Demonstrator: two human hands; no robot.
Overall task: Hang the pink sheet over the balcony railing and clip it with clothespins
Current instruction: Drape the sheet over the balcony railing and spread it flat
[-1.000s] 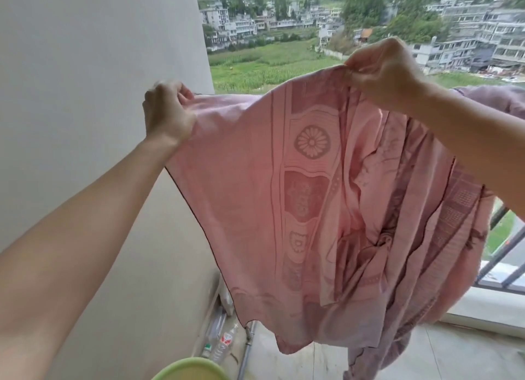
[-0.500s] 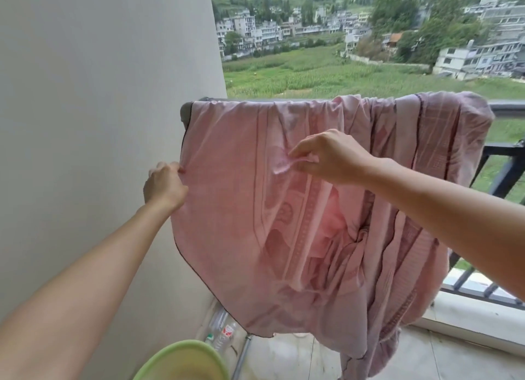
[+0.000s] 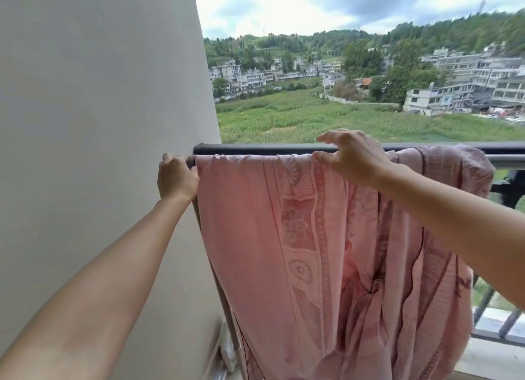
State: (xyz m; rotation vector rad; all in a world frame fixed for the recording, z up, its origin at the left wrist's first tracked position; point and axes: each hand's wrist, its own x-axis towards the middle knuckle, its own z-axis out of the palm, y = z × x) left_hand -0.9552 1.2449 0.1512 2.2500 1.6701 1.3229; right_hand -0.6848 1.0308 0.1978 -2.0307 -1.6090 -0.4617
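While the pink sheet [image 3: 270, 237] hangs over the railing [image 3: 255, 149], falling from the top bar toward the balcony floor, my job right now is to spread it flat along that bar. My left hand [image 3: 177, 178] is curled round the sheet's corner at the railing's left end, right against the wall [image 3: 99, 124], pinning that edge in place. My right hand [image 3: 352, 158] is released, fingers spread above the bar, with the thumb and the heel of the palm resting on the cloth where it crosses the top. Left of that hand the sheet lies fairly smooth. Right of it the cloth is gathered in a thick bunch on the bar and hangs in deep folds.

To do this well, I judge I should anchor the left corner and slide the flat right hand along the bar toward its right end, drawing the bunch out into one even layer. An even fall on both sides of the bar would stop the sheet slipping off, but I cannot see how much hangs on the outer side. No clothespins are in view, so the clipping is not yet begun. They should go on the smoothed top edge, first at the left corner.
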